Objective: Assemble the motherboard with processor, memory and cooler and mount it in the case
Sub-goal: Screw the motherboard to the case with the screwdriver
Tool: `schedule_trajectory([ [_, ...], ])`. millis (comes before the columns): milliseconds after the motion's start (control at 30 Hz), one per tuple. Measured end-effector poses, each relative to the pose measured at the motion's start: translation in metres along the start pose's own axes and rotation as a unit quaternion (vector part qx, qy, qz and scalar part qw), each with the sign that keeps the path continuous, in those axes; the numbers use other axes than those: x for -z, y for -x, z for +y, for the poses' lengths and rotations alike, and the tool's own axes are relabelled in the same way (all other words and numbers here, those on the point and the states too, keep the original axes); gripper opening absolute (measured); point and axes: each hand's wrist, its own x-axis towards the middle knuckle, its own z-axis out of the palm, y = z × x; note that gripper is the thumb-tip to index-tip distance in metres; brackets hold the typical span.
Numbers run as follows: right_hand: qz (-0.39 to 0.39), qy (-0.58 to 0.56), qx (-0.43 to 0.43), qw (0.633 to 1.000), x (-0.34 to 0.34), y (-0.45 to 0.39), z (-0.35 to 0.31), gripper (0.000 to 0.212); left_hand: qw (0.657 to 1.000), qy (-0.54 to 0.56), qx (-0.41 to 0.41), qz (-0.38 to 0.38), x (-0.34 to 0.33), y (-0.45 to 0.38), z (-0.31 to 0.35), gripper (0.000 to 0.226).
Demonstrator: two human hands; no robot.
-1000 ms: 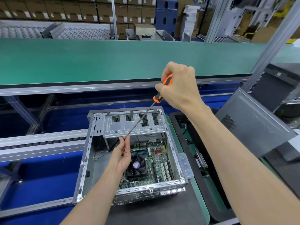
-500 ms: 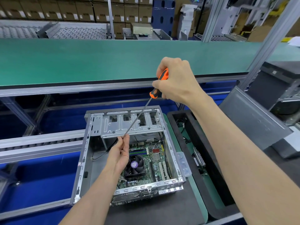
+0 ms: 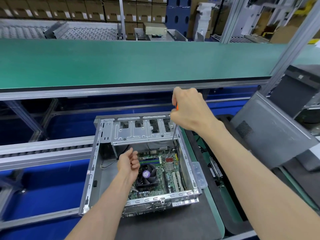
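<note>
An open grey computer case [image 3: 90, 172] lies on a dark mat. Inside it sits the green motherboard [image 3: 168, 170] with a black cooler fan [image 3: 147, 175] and memory sticks [image 3: 149, 161]. My right hand [image 3: 188, 110] grips an orange-handled screwdriver [image 3: 174, 130] above the case's far right corner. Its shaft points almost straight down into the case by the right wall, and the tip is hard to make out. My left hand [image 3: 129, 163] hovers over the board left of the fan, fingers loosely curled, holding nothing.
A metal drive cage [image 3: 142, 130] spans the far end of the case. A grey side panel [image 3: 270, 134] leans at the right. A black tray [image 3: 214, 168] with parts lies right of the case. A green conveyor belt [image 3: 121, 63] runs behind, and roller rails [image 3: 43, 149] run at the left.
My left hand let go of the screwdriver shaft and dropped over the board. My right hand swung the screwdriver from a slant to nearly upright and moved it down to the case's far right corner.
</note>
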Motion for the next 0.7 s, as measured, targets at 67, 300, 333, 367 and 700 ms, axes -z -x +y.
schedule_trajectory([
  [67,-0.015,0.016,0.002,1.000,-0.010,0.005,0.003,0.020,1.000,-0.001,0.013,-0.012,0.002,-0.003,0.000,0.032],
  [300,-0.037,0.041,-0.012,0.998,-0.028,0.015,0.013,0.020,1.000,-0.024,0.012,-0.007,0.003,-0.006,-0.002,0.037],
  [333,-0.035,0.041,-0.015,0.998,-0.028,0.015,0.014,0.020,1.000,-0.022,0.013,-0.007,0.003,-0.007,-0.003,0.037],
  [367,-0.032,0.040,-0.017,0.999,-0.029,0.014,0.015,0.020,1.000,-0.021,0.012,-0.007,0.003,-0.007,-0.003,0.038],
  [700,-0.030,0.038,-0.022,0.999,-0.028,0.013,0.018,0.020,1.000,-0.024,0.010,-0.014,0.003,-0.008,-0.004,0.038],
])
